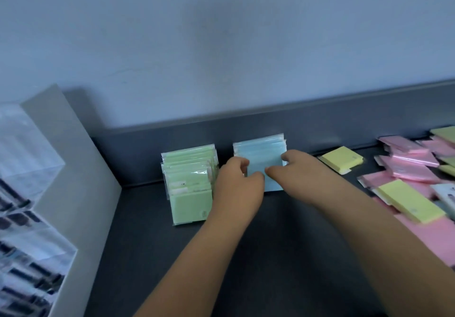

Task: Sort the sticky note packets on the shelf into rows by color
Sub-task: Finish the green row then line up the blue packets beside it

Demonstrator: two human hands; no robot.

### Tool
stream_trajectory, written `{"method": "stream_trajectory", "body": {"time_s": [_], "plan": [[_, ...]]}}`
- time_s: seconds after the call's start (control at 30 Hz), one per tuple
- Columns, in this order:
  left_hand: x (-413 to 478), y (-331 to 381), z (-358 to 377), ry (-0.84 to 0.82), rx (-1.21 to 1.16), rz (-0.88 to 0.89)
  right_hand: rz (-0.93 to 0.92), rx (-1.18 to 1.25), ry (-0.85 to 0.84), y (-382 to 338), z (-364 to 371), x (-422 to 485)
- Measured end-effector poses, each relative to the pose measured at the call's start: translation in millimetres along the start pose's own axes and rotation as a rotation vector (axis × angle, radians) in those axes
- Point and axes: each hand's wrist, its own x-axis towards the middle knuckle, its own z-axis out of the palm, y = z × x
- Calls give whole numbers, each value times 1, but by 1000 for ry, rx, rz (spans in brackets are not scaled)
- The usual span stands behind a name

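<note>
Dark shelf (283, 243) carries green packets (189, 176) beside blue packets (261, 154), which left hand (236, 184) and right hand (295, 166) grip with curled fingers (240, 163).

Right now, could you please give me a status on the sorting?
Left hand and right hand grip the blue packets. Green row just left. Pink packets, yellow packets unsorted at right; nothing in the way.

Green packets (189, 181); blue packets (261, 154); dark shelf (270, 255).
</note>
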Motion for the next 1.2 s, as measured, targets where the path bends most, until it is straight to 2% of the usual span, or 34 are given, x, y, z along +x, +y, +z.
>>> {"method": "stream_trajectory", "body": {"time_s": [0.3, 0.53, 0.63, 0.73, 0.8, 0.87, 0.97, 1.07, 1.2], "plan": [[3, -1, 2, 29, -50, -1, -52, 137, 86, 10, 10, 9], [0, 0, 1, 50, 28, 46, 2, 114, 145, 12, 6, 8], [-3, 1, -1, 82, 223, 200, -13, 44, 153, 13, 5, 8], [-5, 2, -5, 78, 558, 438, -77, -160, 280, 20, 7, 8], [-8, 5, -8, 41, 734, 496, -144, -308, 354, 26, 7, 5], [-12, 10, -11, 51, 877, 492, -181, -390, 361, 29, 4, 0], [-21, 18, -11, 64, 971, 471, -198, -450, 367, 34, -4, -10], [-31, 23, -5, 30, 1026, 469, -226, -434, 357, 43, -13, -18], [-47, 35, 18, -20, 1084, 382, -292, -372, 339, 67, -37, -27]]}}
